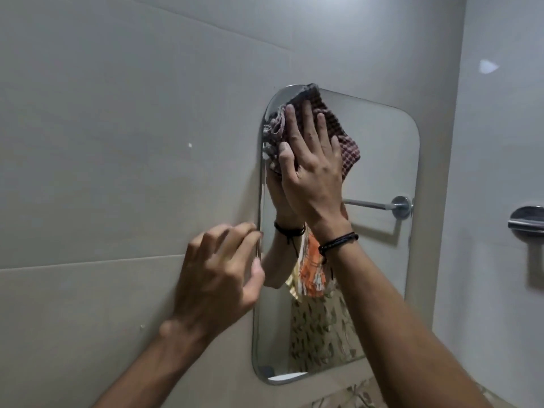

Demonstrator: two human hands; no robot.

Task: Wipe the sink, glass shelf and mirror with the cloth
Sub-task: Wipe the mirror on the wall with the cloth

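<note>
Wiping upper-left corner of mirror (382, 260), mid-frame: cloth (350, 148) pressed under flat fingers (306, 119) of right hand (315, 166); left hand (217, 275) curled at mirror's left edge, grip unclear. Most of mirror apparently left; sink, glass shelf unseen.

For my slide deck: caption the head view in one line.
Right hand presses a checked cloth flat on the mirror near its upper left corner, left hand at its left edge.

The cloth (347, 142) at upper centre is checked in dark red and white. The wall tiles (117, 142) are plain pale grey-beige. A wristband (338, 241) at mid-frame is black. Low in the mirror (382, 172), a shirt (318, 334) shows cream with a dull green leaf print and an orange-and-white patch.
</note>
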